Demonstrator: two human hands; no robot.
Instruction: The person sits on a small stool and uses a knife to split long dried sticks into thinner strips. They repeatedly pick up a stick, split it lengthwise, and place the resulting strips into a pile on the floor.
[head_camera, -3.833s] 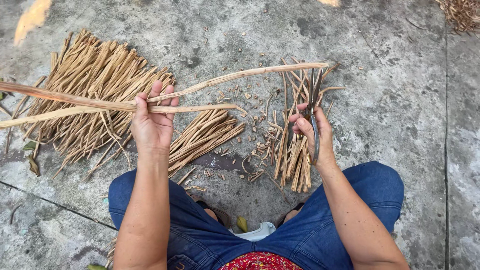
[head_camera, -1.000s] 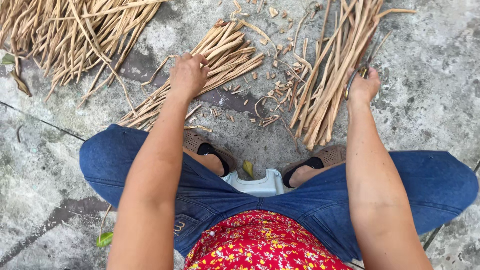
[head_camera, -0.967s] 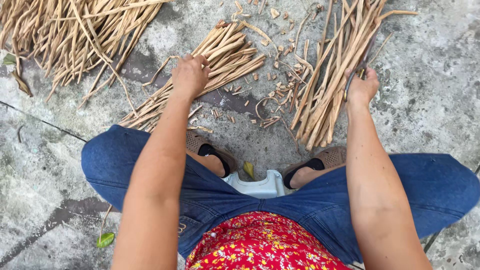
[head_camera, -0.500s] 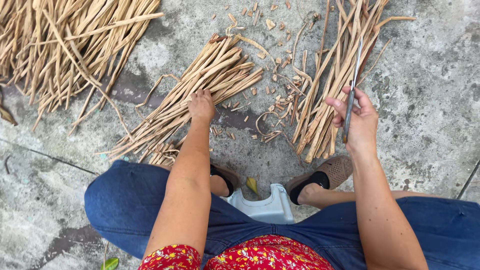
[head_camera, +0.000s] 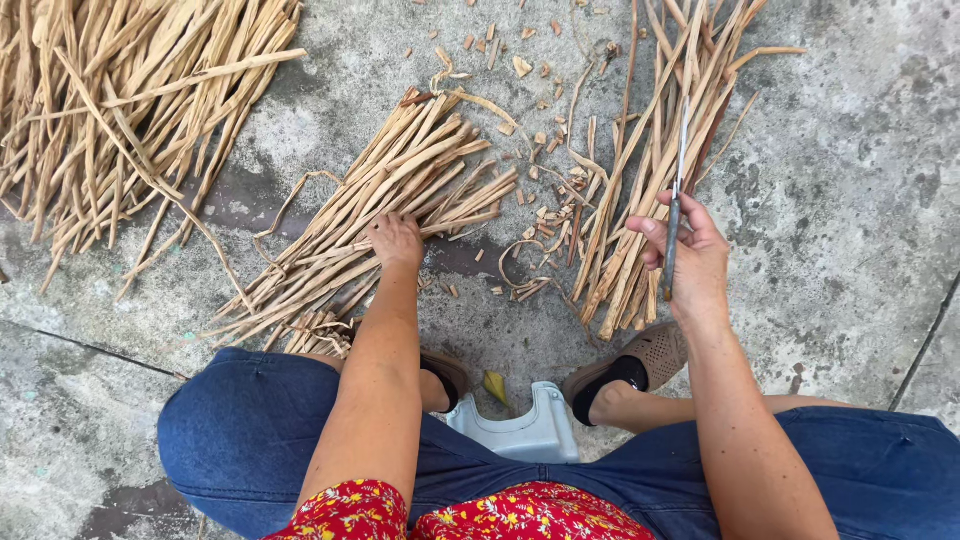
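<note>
While she sits: left hand (head_camera: 395, 240) has come down flat, fingers spread, onto the middle bundle of sticks (head_camera: 400, 215).
Right hand: (head_camera: 695, 262) lifted, clamped around a knife (head_camera: 675, 215), blade up.
Work: reaching for another stick.

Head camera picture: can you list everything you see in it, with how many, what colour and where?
Middle bundle of strips: one, tan, under the left hand.
Left pile of strips: one, tan, upper left.
Right bundle of strips: one, tan-brown, behind the knife.
Chips and curls: many, tan, between the bundles.
Knife: one, dark handle, thin blade, upright.
Stool: one, pale grey, between the feet.
Concrete floor: grey.
Shoes: two, brown.
Left hand: on the middle bundle.
Right hand: grip on the knife.
</note>
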